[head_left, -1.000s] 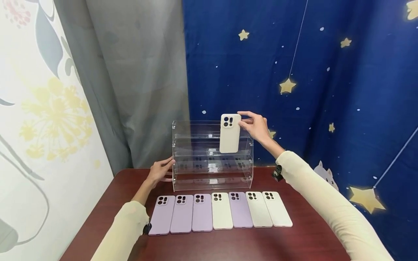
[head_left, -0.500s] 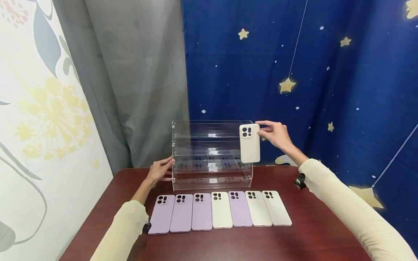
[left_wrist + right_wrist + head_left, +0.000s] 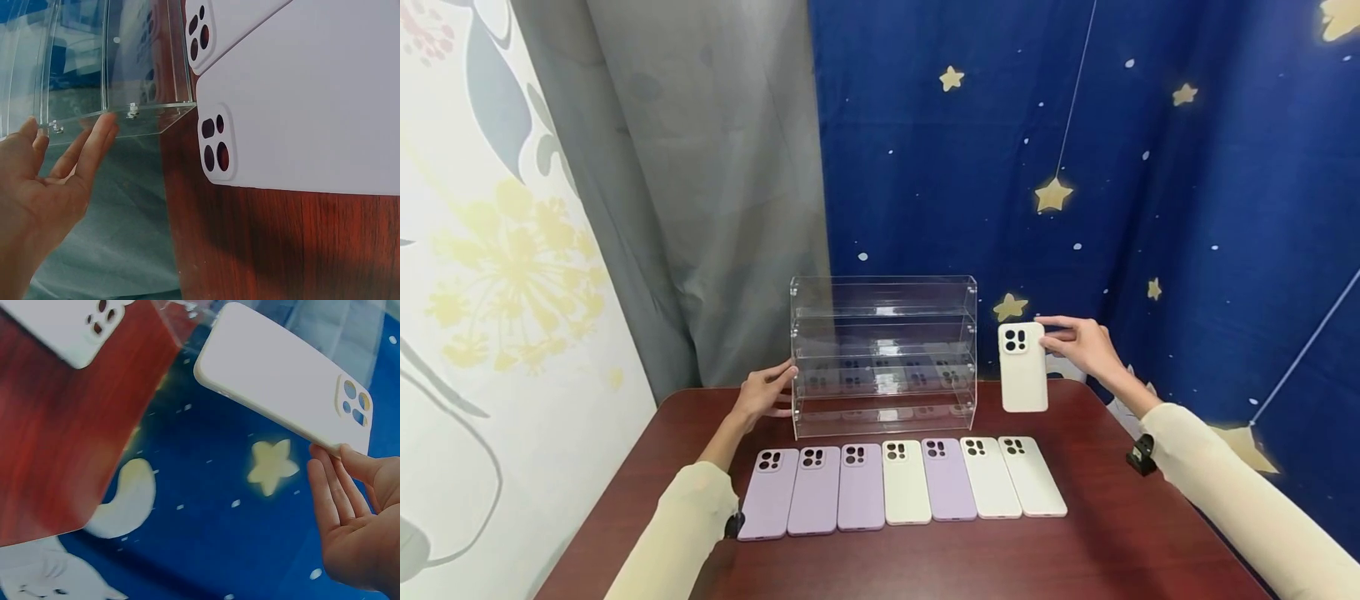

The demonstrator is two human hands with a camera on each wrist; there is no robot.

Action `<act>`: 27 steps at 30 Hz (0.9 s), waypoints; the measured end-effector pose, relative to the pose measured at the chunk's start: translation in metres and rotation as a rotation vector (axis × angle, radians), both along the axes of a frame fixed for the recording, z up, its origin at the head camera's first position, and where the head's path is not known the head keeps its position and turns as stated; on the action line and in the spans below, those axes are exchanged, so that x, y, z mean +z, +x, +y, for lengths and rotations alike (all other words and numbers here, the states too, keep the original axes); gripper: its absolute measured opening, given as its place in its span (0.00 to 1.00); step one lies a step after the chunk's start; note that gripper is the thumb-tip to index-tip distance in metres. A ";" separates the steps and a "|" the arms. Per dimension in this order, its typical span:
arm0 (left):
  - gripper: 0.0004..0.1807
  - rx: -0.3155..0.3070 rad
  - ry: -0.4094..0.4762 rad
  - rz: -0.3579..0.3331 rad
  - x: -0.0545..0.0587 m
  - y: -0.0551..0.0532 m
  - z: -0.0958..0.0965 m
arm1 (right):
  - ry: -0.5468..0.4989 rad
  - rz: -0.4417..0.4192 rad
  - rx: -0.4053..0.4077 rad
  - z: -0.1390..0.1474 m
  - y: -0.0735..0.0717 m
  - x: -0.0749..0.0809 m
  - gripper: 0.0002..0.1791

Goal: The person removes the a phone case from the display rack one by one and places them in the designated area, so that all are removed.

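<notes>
My right hand (image 3: pixel 1086 346) pinches a cream phone case (image 3: pixel 1023 371) by its upper right edge. The case hangs upright in the air, right of the clear acrylic rack (image 3: pixel 884 333), its camera cutouts facing me. In the right wrist view, thumb and fingers grip its edge near the cutouts. My left hand (image 3: pixel 765 392) rests against the rack's left side, fingers (image 3: pixel 97 144) extended along the clear panel. In front of the rack lies a row of phone cases: several lilac phone cases (image 3: pixel 769 496) mostly at the left, and cream phone cases (image 3: pixel 907 483) in the middle and right.
The dark red wooden table (image 3: pixel 850 567) carries the rack and the row. Behind it hang a grey curtain (image 3: pixel 722 208) and a blue star-patterned curtain (image 3: pixel 925 167). A white floral panel (image 3: pixel 512 333) stands at the left.
My right hand has carried the cream phone case rightward and down, from in front of the rack's upper tiers to beyond its right side. My left hand has stayed at the rack.
</notes>
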State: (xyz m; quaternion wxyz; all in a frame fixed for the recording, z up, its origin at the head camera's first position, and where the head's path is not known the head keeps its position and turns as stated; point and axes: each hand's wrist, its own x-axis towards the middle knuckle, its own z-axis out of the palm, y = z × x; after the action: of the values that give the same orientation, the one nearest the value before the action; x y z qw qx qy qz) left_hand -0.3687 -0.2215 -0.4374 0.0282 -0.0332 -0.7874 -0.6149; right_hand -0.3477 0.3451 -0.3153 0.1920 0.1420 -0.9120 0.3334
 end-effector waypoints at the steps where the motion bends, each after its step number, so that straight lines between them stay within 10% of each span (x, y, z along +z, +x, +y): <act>1: 0.32 -0.002 0.001 -0.002 -0.001 0.000 0.000 | -0.002 -0.012 -0.007 0.005 0.002 -0.003 0.24; 27: 0.32 0.004 -0.002 -0.007 0.001 0.000 -0.001 | -0.088 -0.231 0.005 0.094 0.016 -0.107 0.23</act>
State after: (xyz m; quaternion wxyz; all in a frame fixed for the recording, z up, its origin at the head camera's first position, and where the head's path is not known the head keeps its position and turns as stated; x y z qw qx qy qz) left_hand -0.3685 -0.2221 -0.4367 0.0265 -0.0295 -0.7881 -0.6143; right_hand -0.3315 0.4390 -0.4227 0.0909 0.0965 -0.9122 0.3877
